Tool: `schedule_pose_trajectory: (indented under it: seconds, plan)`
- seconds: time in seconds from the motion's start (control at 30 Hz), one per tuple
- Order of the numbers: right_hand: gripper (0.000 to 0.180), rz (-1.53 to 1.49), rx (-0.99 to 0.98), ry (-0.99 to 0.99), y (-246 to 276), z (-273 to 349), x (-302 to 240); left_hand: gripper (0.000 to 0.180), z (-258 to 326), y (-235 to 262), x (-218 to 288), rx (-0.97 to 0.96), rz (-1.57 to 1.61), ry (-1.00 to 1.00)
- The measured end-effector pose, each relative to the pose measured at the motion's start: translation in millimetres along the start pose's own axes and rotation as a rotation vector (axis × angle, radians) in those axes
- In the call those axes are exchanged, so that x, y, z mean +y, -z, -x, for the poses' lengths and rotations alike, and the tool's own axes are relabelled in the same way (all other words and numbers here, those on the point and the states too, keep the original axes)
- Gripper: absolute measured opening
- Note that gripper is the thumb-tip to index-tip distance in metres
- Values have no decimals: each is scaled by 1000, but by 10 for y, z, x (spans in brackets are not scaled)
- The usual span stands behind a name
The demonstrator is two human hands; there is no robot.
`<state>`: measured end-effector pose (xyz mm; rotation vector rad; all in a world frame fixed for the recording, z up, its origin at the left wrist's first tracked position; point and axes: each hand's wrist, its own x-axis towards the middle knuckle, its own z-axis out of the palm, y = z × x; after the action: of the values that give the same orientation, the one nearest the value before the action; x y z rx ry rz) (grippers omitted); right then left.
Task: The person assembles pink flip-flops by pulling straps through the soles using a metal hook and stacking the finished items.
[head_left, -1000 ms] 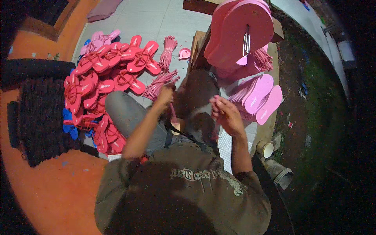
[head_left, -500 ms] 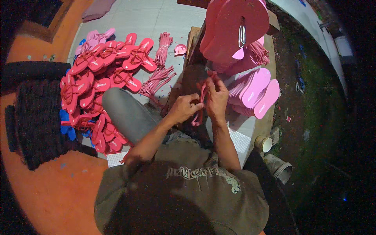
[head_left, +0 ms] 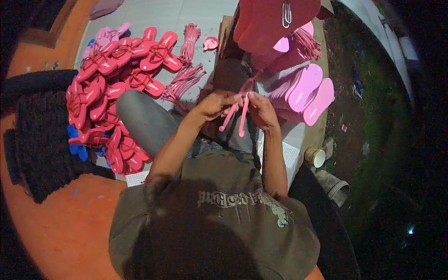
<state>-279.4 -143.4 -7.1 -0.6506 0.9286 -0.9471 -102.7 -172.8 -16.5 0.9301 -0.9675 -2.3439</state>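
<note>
Between my hands is a pink flip-flop strap (head_left: 242,122), its two ends hanging apart below my fingers and a loop rising above them. My left hand (head_left: 215,105) pinches it from the left. Close beside it, my right hand (head_left: 263,112) grips the strap with thumb and fingers. Right of my hands stand upright rows of pink soles (head_left: 305,88). Beyond them is a stack of large red sole-shaped sheets (head_left: 268,28), with a bent metal wire (head_left: 286,15) at its face. More pink straps (head_left: 308,44) lie in a bundle beside that stack.
Finished red flip-flops (head_left: 105,60) are heaped on the left past my knee (head_left: 142,119). Two strap bundles (head_left: 190,42) and a small pink dish (head_left: 211,43) lie on the pale tiles. A pale bucket (head_left: 338,190) and a cup-like container (head_left: 318,157) stand at the lower right.
The strap, earlier bunched between my hands, now shows two separated ends. My right hand has come down and turned toward the left one. The whole view has shifted slightly.
</note>
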Motion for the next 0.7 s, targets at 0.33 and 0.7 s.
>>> schedule_pose_trajectory:
  seconds: [0.33,0.7]
  plan:
    - [26,-66,80,109,43,-101,200,22,-144,15,-73,57,199,-17]
    - [26,-77,114,80,8,-107,158,21,-214,69,-149,81,268,-31]
